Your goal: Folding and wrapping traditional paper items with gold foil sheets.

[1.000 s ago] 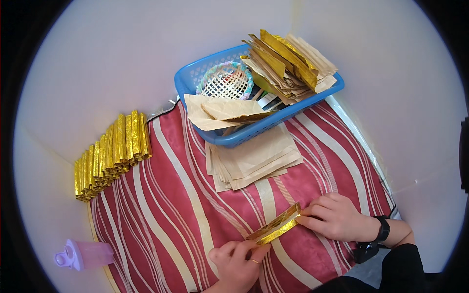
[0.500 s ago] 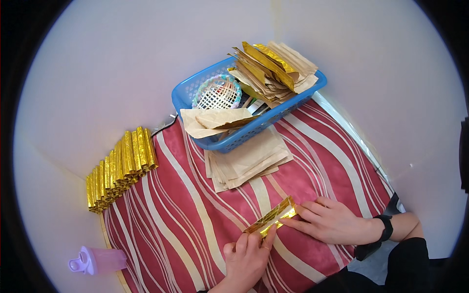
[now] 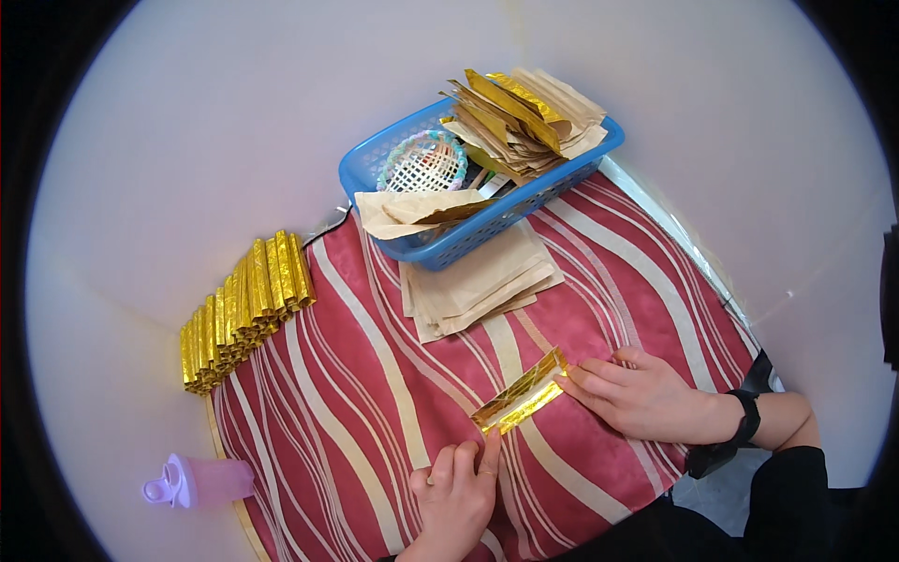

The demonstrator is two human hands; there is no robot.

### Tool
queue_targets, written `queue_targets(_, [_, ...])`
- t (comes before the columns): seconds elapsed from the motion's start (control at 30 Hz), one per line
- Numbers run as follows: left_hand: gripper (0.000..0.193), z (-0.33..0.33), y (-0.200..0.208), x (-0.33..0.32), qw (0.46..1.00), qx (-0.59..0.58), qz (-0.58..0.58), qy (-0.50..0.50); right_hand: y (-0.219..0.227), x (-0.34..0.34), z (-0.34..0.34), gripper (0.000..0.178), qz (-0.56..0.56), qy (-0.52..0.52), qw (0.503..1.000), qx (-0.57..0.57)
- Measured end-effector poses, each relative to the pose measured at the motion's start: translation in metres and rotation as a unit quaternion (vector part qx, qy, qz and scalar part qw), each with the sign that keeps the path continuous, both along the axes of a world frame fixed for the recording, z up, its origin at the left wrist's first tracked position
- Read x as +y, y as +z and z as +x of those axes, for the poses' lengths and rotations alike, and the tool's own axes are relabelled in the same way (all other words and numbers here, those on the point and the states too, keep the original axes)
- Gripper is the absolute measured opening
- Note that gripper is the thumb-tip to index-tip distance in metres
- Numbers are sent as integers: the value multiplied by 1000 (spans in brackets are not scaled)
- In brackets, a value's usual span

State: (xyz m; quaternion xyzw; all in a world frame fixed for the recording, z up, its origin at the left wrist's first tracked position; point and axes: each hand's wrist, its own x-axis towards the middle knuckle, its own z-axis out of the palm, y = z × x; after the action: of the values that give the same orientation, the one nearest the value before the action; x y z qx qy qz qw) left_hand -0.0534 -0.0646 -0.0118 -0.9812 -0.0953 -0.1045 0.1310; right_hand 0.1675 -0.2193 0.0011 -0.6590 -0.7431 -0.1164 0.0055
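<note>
A sheet of gold foil paper (image 3: pixel 521 393), creased lengthwise into a narrow strip with a pale band along its middle, lies slantwise on the striped cloth in front of me. At its lower left end is my left hand (image 3: pixel 456 496), index finger stretched out with the tip at the paper's edge and the other fingers loosely bent, holding nothing. My right hand (image 3: pixel 646 398), a black band on its wrist, grips the right end of the paper between its fingertips. Part of that end is hidden by the fingers.
A blue basket (image 3: pixel 487 225) holds folded brown and gold papers (image 3: pixel 524 122) and a small woven basket (image 3: pixel 423 169). Partly beneath it lies a stack of brown paper sheets (image 3: pixel 482 286). Several gold foil rolls (image 3: pixel 248 304) are piled at the left, above a purple cup (image 3: pixel 201 482).
My left hand has drawn back down and left from the foil paper, leaving only its index fingertip there. My right hand stays at the other end. The view has shifted slightly.
</note>
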Motion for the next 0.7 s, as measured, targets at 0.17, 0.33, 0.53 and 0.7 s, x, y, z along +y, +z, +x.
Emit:
queue_targets(0.17, [49,0,2,-2,999,-3,-35,20,0,-2,2,44,-8,-6,1000,20])
queue_targets(0.33, [46,-1,-1,2,998,-30,-47,23,3,-2,4,44,-4,-10,998,60])
queue_targets(0.53, [48,0,3,1,996,-36,-68,38,3,1,5,44,14,-3,997,74])
queue_targets(0.7, [42,14,5,13,993,-80,-63,57,4,-3,2,44,-38,69,994,77])
